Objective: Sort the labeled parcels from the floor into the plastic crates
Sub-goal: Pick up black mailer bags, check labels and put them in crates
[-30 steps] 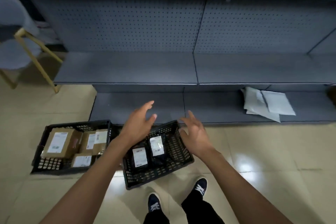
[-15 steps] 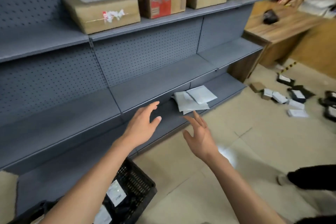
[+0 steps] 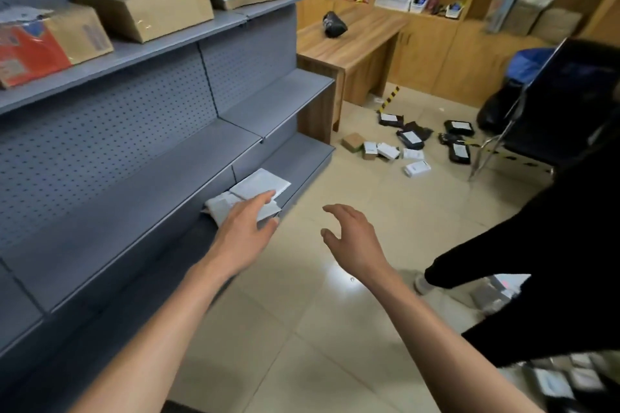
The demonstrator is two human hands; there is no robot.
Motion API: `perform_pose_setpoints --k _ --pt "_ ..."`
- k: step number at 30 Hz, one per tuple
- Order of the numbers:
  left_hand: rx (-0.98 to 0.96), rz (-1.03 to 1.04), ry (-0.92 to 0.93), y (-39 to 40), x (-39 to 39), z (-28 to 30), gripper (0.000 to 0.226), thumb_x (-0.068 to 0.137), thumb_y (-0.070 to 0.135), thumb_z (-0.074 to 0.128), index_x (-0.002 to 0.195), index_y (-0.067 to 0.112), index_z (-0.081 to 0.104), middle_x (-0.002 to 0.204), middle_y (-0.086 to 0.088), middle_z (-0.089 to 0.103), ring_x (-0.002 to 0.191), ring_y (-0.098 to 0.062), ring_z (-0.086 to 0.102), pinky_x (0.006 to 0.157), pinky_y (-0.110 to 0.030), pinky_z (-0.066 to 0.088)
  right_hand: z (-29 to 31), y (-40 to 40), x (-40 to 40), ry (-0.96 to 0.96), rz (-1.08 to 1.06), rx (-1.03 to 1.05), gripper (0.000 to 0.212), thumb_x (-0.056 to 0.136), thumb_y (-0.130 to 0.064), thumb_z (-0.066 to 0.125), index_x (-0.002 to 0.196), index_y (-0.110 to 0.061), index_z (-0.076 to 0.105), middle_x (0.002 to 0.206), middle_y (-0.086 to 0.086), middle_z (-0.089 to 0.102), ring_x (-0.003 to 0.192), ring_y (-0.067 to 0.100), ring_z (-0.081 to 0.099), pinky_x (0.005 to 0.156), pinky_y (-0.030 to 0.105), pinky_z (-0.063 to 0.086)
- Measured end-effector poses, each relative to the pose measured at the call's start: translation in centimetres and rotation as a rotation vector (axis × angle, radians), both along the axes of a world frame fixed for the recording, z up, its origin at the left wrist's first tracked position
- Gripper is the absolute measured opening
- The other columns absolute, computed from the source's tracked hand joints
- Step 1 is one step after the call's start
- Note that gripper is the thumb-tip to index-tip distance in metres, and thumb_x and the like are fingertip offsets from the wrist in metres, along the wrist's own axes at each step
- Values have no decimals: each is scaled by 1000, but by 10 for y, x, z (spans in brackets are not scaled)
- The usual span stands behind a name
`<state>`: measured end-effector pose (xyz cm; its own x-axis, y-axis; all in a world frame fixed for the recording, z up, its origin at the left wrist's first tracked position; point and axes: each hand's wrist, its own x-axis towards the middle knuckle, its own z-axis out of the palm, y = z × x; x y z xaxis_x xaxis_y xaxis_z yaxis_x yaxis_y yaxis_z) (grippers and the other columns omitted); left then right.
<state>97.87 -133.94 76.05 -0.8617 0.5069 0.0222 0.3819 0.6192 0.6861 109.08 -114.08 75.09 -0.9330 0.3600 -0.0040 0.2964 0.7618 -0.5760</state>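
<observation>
1. Storeroom, glossy tile floor (image 3: pixel 335 329), grey metal shelving (image 3: pixel 141 171) on the left, wooden desk (image 3: pixel 349 40) and cabinets behind.
2. Left hand (image 3: pixel 245 228): fingers straight, spread, holding nothing, stretched out in front of white mailers (image 3: pixel 258 184) on the bottom shelf; contact can't be told.
3. Right hand (image 3: pixel 355 238): loosely curved, empty, over bare floor.
4. Parcels (image 3: pixel 412 144) lie scattered on the floor well ahead, near the desk: black poly bags (image 3: pixel 459 152), small white boxes (image 3: pixel 417 168), one small brown box (image 3: pixel 353 142). Crates not in view.
5. Handling, judged: all look small and light. Poly bags are soft and slick, so pinch an edge or grab across the middle. Boxes are stiff; grip across opposite sides.
6. Another person in black (image 3: pixel 536 238) stands at right; cardboard boxes (image 3: pixel 141 7) sit on the upper shelf.
</observation>
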Motion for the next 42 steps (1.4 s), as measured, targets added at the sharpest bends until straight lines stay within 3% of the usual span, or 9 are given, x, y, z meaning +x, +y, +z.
perform_pose_setpoints --k 5,11,19,28,36,42 --pt "-5 -114 -31 67 -24 -14 51 101 36 60 150 32 46 146 6 53 141 -13 41 114 -30 33 -9 51 -6 -12 -116 -36 47 99 -25 59 145 -20 52 151 -3 50 141 19 40 113 29 30" --pt "-8 -217 -72 138 -79 -22 49 103 39 56 151 35 44 147 10 52 142 -15 38 111 -31 32 -24 108 -41 -47 -214 -19 47 100 -26 59 146 -22 51 153 -6 48 143 17 37 114 27 27" --pt "-16 -338 -74 209 -192 -11 51 104 37 54 153 32 41 152 9 50 142 -17 39 112 -34 35 -14 179 -133 -64 -335 57 49 99 -27 60 146 -22 51 152 -4 49 143 21 39 115 38 34" --pt "-68 -470 -36 304 -276 -8 51 104 38 53 153 32 41 153 5 49 143 -21 38 114 -42 36 -6 251 -195 -50 -463 56 50 99 -30 61 147 -21 50 152 -3 49 142 20 40 114 39 36" --pt "-127 -561 -19 432 -320 -20 52 103 39 53 153 31 41 151 5 50 143 -20 38 115 -40 34 -18 394 -212 -50 -623 18 49 98 -29 61 146 -21 51 151 -2 51 141 21 43 114 42 37" --pt "-158 -567 -8 546 -346 -15 54 102 40 53 154 34 40 154 4 47 144 -19 36 117 -42 35 -29 477 -247 -40 -618 -48 48 99 -27 60 146 -22 51 149 -3 53 139 19 44 112 39 38"
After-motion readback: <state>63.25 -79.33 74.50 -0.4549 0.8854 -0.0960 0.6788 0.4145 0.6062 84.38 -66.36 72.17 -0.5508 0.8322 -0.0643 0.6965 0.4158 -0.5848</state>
